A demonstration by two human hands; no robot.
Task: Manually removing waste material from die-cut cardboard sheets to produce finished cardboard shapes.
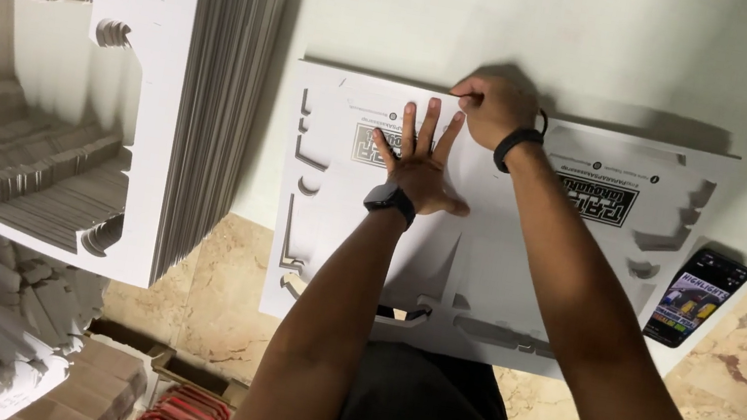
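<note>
Pressing flat, left hand [418, 169] with fingers [429, 121] spread wide on the white die-cut cardboard sheet [486, 258], lying on the floor against the far wall. Pinching the sheet's far edge, right hand [492, 109] with fingers curled and clenched. Resting just right of the sheet, a smartphone [697, 298]. Standing at left, a tall stack of die-cut sheets [160, 106].

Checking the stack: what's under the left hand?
The left hand lies flat, fingers spread, on a white die-cut cardboard sheet. The right hand grips that sheet's far edge. The palm hides the print beneath; whether more sheets lie underneath cannot be told.
</note>
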